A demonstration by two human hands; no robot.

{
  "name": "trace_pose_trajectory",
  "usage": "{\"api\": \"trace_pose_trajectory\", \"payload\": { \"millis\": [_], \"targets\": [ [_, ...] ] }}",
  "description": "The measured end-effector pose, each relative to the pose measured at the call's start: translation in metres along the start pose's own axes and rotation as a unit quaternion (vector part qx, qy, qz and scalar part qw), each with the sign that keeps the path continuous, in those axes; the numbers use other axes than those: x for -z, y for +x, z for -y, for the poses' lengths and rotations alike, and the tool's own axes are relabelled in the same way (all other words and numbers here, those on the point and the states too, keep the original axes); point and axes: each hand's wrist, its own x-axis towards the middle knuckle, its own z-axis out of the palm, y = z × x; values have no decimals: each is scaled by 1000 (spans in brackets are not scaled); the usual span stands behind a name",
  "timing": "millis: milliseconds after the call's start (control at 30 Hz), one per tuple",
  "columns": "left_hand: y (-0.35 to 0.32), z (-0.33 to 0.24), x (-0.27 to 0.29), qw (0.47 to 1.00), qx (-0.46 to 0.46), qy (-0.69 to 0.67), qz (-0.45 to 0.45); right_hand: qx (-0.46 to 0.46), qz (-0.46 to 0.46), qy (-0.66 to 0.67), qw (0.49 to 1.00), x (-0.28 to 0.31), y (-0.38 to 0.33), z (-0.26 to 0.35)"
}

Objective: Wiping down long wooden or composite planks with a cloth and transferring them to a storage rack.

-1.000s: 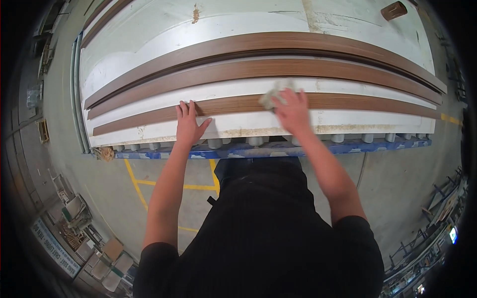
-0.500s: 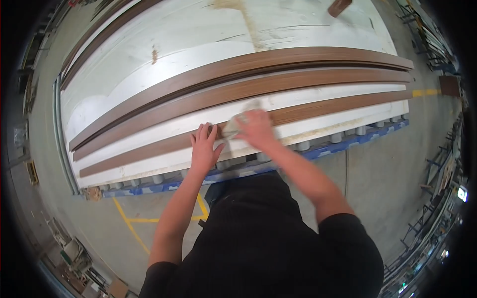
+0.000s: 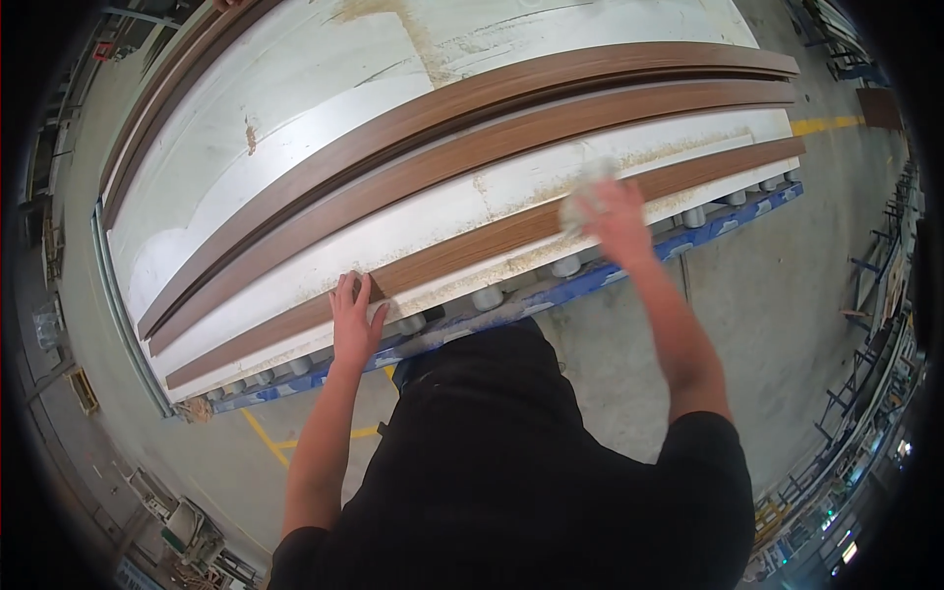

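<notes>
A long brown wood-grain strip (image 3: 472, 246) lies along the near edge of a white board (image 3: 324, 128). Toward its left part, my left hand (image 3: 354, 317) rests on the strip with fingers stretched over it and the thumb apart. Farther right, my right hand (image 3: 618, 224) is closed on a pale cloth (image 3: 578, 208) pressed against the same strip. Motion blurs the cloth and the fingers around it.
Two more brown strips, a wider one (image 3: 472, 93) and a narrower one (image 3: 492, 152), lie beyond, with other strips (image 3: 177, 113) at far left. Rollers (image 3: 487, 298) and a blue rail (image 3: 442, 342) run along the near side. Racks (image 3: 836, 393) stand at right.
My right hand has slid the cloth rightward along the near strip. My left hand has shifted left and nearer in view, still on the strip. The view has turned somewhat.
</notes>
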Motion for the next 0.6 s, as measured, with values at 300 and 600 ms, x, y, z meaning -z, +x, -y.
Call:
{"api": "trace_pose_trajectory", "payload": {
  "millis": [300, 600],
  "targets": [
    [72, -113, -22, 986, -156, -22, -60, -6, -14, 2, 1000, 1, -13, -11],
    [45, -55, -17, 992, -110, -10, -64, 81, -47, 244, 965, -5, 49, 269]
  ]
}}
